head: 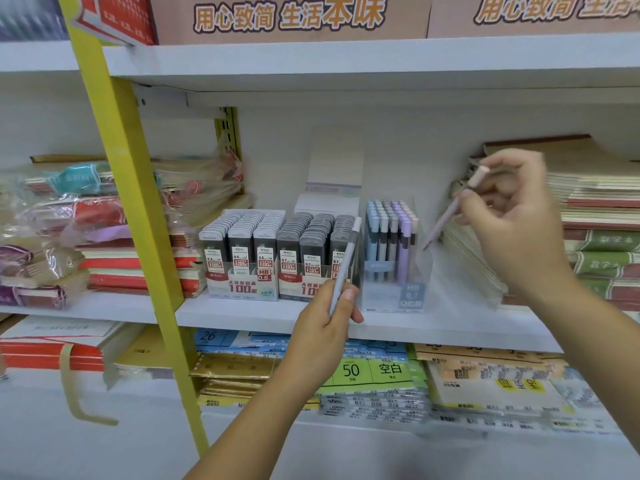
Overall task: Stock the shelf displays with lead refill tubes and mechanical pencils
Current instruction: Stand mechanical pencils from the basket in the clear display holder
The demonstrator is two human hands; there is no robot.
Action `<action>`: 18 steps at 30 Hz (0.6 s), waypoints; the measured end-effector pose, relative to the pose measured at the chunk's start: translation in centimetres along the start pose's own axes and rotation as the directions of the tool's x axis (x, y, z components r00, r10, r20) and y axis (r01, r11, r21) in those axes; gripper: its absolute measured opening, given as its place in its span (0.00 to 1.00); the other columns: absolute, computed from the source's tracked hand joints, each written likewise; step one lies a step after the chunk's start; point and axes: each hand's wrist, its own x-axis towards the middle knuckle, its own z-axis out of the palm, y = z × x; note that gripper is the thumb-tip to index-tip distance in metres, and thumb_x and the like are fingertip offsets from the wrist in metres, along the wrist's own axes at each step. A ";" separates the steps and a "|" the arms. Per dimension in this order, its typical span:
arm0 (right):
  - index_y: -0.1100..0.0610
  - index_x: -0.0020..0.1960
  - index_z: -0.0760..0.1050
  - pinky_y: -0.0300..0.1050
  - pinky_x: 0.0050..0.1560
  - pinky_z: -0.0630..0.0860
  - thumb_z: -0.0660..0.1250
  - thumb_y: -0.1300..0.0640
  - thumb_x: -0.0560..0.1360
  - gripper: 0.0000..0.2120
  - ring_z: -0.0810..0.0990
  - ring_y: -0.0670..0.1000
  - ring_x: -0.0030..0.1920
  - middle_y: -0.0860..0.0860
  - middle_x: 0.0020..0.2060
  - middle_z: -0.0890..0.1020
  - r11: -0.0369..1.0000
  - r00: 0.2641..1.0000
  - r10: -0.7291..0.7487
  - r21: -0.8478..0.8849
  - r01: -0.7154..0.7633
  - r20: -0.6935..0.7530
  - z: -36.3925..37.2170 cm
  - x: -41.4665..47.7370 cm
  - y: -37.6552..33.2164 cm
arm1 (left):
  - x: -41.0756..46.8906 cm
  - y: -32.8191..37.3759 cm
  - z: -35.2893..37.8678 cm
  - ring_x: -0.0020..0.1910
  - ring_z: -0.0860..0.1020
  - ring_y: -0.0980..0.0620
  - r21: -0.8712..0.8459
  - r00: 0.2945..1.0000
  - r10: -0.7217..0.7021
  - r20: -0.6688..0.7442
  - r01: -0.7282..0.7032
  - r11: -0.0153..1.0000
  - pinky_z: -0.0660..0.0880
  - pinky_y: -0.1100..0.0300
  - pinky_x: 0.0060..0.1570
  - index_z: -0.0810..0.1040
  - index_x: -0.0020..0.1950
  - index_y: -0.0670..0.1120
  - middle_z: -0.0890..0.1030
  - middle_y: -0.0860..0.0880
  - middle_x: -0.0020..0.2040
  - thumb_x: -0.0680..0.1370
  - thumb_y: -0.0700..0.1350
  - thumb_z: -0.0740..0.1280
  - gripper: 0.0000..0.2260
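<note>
The pencil-stocking step is in hand. The left hand grips a white pencil; the right hand pinches a pink pencil, tip down. The next move likely calls for lowering it into a free slot of the clear pencil box.

Two lead refill boxes mid-frame, side by side, packed w/ upright dark tubes. Right of them, touching, clear pencil display: blue, grey, lilac pencils upright. White pencil tilted, centre; pink pencil slanted tip-down, right of centre.
</note>
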 end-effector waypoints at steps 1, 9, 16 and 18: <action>0.44 0.54 0.68 0.41 0.44 0.79 0.68 0.61 0.75 0.16 0.81 0.49 0.45 0.45 0.43 0.79 0.998 0.998 0.003 -0.056 0.000 0.056 0.3 -0.1 0.3 | 0.0 0.0 0.0 0.31 0.70 0.55 -0.001 1.000 -0.003 -0.003 0.003 1.000 0.70 0.62 0.30 0.75 0.47 0.61 0.80 0.40 0.44 0.84 0.55 0.57 0.10; 0.46 0.53 0.69 0.38 0.44 0.77 0.67 0.62 0.75 0.14 0.81 0.45 0.44 0.47 0.42 0.83 0.987 0.949 0.120 -0.139 -0.082 0.292 1.3 -1.2 2.0 | 0.2 0.0 0.0 0.31 0.70 0.56 0.006 1.000 0.002 0.010 -0.002 1.000 0.70 0.63 0.31 0.75 0.49 0.57 0.80 0.47 0.42 0.84 0.53 0.57 0.09; 0.42 0.53 0.69 0.43 0.49 0.78 0.67 0.63 0.74 0.17 0.82 0.47 0.43 0.44 0.41 0.84 0.989 0.931 0.126 -0.119 -0.090 0.343 1.2 -0.6 1.9 | 0.2 0.0 0.1 0.30 0.71 0.58 -0.006 1.000 0.007 0.016 -0.007 1.000 0.70 0.64 0.31 0.75 0.49 0.57 0.80 0.50 0.43 0.84 0.53 0.57 0.09; 0.41 0.53 0.69 0.52 0.51 0.79 0.68 0.62 0.74 0.17 0.82 0.49 0.43 0.47 0.41 0.84 0.987 0.922 0.140 -0.127 -0.100 0.360 1.2 -0.5 1.9 | 0.2 0.0 0.1 0.30 0.71 0.59 -0.006 1.000 0.007 0.016 -0.007 1.000 0.70 0.64 0.31 0.75 0.48 0.59 0.80 0.50 0.43 0.84 0.53 0.57 0.09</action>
